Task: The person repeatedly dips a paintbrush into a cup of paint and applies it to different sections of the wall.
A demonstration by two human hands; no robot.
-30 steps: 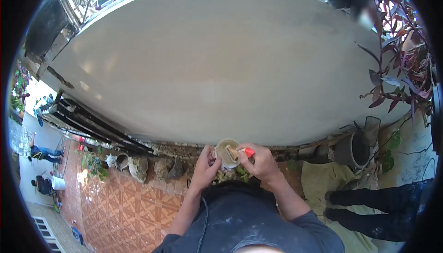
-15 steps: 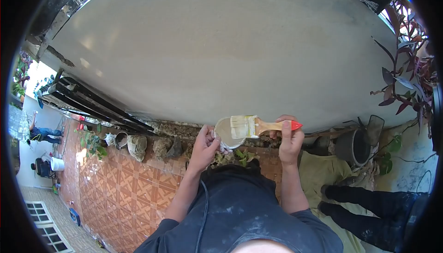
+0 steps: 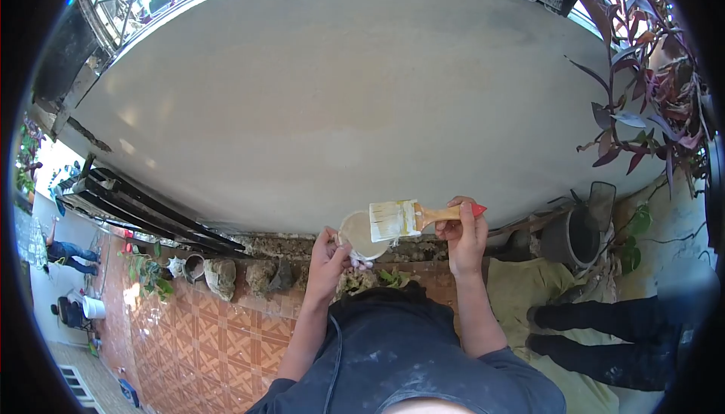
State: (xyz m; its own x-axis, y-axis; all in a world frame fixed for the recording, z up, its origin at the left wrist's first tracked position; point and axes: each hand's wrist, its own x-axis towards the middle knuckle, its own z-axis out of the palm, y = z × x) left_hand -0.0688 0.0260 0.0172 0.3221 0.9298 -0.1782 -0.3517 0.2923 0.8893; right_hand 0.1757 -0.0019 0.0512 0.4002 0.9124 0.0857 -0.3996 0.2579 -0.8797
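Note:
My left hand (image 3: 328,257) grips a small round cup of pale paint (image 3: 358,234), held up close to the grey plastered wall (image 3: 355,104). My right hand (image 3: 466,234) holds a paintbrush (image 3: 414,217) by its wooden handle with a red tip. The brush lies level, its pale wet bristles over the cup's right rim, pointing left.
Rocks and small pots (image 3: 219,274) line the wall's foot above an orange patterned tile floor (image 3: 204,338). A dark bucket (image 3: 570,239) and purple-leaved plant (image 3: 649,104) are at right. Another person's dark-trousered legs (image 3: 604,338) stand on a yellowish cloth (image 3: 521,293). A distant person (image 3: 64,250) is at left.
The brush came up out of the cup, where it was dipped a second ago, and is now held level over the rim. My view has shifted slightly.

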